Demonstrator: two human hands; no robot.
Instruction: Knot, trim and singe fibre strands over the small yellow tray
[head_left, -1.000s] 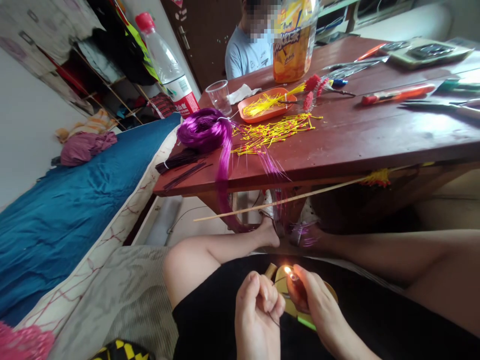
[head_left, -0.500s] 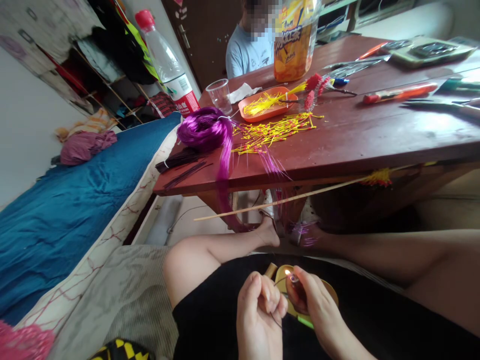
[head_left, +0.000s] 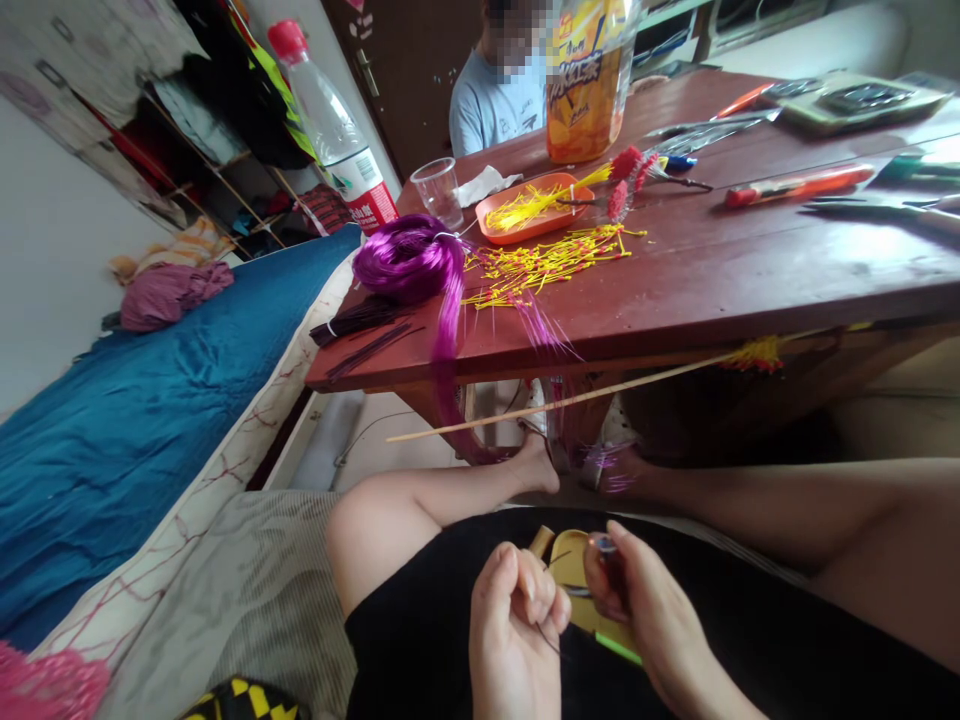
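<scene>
While the left hand (head_left: 517, 612) pinches a thin dark strand (head_left: 557, 560) in a closed grip, its tip projecting, presumably for exposure, the right hand (head_left: 654, 605) encloses a dark, metal-topped lighter (head_left: 613, 568) near that tip, above the black-clothed lap (head_left: 435, 585).

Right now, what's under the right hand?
Under the right hand, part of a yellow object and a bright green strip show against black fabric. The hand and the lighter in its fingers cover the rest; what lies there can't be seen.

Left hand (head_left: 520, 612) curled inward, upturned — right hand (head_left: 643, 592) clenched near it.
</scene>
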